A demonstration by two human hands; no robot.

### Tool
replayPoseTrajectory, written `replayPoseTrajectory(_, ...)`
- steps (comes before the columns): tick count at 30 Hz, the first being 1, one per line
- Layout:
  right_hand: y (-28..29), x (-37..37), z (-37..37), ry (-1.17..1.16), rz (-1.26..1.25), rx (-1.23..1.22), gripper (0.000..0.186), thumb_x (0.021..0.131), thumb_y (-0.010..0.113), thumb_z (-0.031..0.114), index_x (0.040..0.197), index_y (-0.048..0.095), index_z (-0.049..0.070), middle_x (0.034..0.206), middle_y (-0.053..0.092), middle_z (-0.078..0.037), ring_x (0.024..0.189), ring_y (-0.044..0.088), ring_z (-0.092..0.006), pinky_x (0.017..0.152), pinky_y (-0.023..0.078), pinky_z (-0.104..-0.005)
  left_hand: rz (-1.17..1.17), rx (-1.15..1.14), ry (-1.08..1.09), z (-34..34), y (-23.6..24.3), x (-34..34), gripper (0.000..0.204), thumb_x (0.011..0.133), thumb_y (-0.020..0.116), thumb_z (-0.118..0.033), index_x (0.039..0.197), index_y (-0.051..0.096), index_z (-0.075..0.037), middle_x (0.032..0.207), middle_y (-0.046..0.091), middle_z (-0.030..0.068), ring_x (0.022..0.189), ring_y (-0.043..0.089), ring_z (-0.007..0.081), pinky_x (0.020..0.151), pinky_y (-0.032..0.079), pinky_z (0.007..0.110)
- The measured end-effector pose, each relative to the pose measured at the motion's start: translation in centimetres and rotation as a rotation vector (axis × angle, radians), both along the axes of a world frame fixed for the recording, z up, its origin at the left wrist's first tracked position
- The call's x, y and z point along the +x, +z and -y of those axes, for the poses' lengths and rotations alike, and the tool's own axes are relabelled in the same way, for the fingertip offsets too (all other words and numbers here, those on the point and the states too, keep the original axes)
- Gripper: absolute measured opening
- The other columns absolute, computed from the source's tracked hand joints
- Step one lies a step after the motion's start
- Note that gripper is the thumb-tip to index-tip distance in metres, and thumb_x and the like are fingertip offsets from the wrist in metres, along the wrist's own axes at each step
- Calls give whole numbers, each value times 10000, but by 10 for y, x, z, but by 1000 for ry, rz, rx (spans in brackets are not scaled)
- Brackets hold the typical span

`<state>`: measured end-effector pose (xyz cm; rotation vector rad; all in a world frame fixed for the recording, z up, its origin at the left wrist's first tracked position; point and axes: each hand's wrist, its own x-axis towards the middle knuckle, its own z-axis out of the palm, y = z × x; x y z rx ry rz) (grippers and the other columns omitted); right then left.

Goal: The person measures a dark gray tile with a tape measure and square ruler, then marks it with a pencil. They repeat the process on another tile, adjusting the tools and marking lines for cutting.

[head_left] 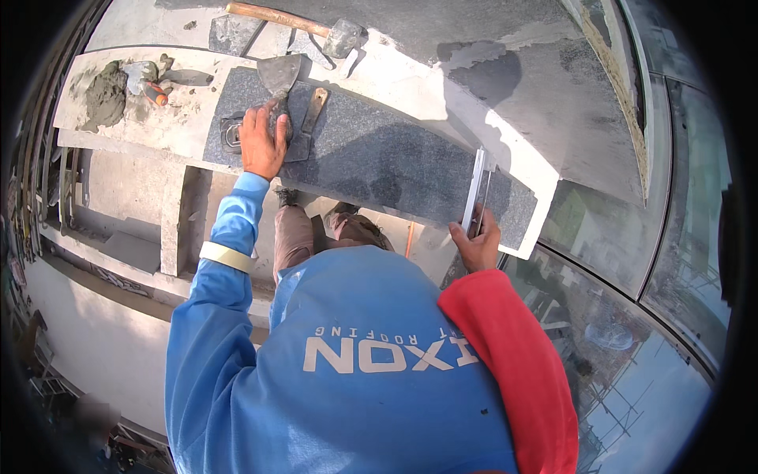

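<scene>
My right hand (479, 243) is at the near edge of the grey slab (355, 150), toward its right end, with thumb and fingers closed around the lower end of a metal bar (476, 180). From that grip the bar points away from me, its long axis running across the slab, which itself stretches lengthwise from left to right; the bar's far tip comes about level with the slab's far edge. I can't tell whether the bar touches the stone or is held just above it.

My left hand (264, 146) is well apart from the bar, over the slab's left end, so my right is the nearer one. Its fingers curl down beside a dark boxy tool (230, 136); whether they grasp it or only rest there, I cannot tell. A wooden-handled scraper (314, 111) lies on the slab, just right of that hand.
</scene>
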<state>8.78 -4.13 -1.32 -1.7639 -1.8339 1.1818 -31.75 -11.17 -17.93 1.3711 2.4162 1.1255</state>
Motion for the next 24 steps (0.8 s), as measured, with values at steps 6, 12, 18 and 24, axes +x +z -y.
replayPoseTrajectory(6,122,-29,17,79,158,-403,463,814,751,51,1256,619,33,967,692,-59,880,609,-116,790,492,-270,353,167,-186,21,51,125,521,913,718,-306,1333,557,-43,1170,585,199,1150,555,388,1047,387,444)
replayPoseTrajectory(12,56,7,-73,495,-390,-457,462,882,729,171,1301,624,9,977,722,-94,969,645,-152,851,509,-321,246,-96,-164,26,61,163,656,835,792,-395,1306,546,-10,1173,610,181,1062,613,378,1010,416,485)
replayPoseTrajectory(18,-127,-25,-197,998,-145,-219,549,902,731,258,1349,593,-29,1144,718,-172,976,664,-201,881,517,-335,154,-351,306,46,5,248,597,855,783,-363,1347,538,-130,1068,577,159,877,668,382,723,555,491)
replayPoseTrajectory(24,-161,-60,-228,1168,274,91,620,864,784,339,1329,610,-33,1231,685,-225,974,713,-326,848,545,-398,79,-260,499,12,-29,287,533,841,777,-271,1320,596,-120,1084,576,142,1017,565,348,850,453,447)
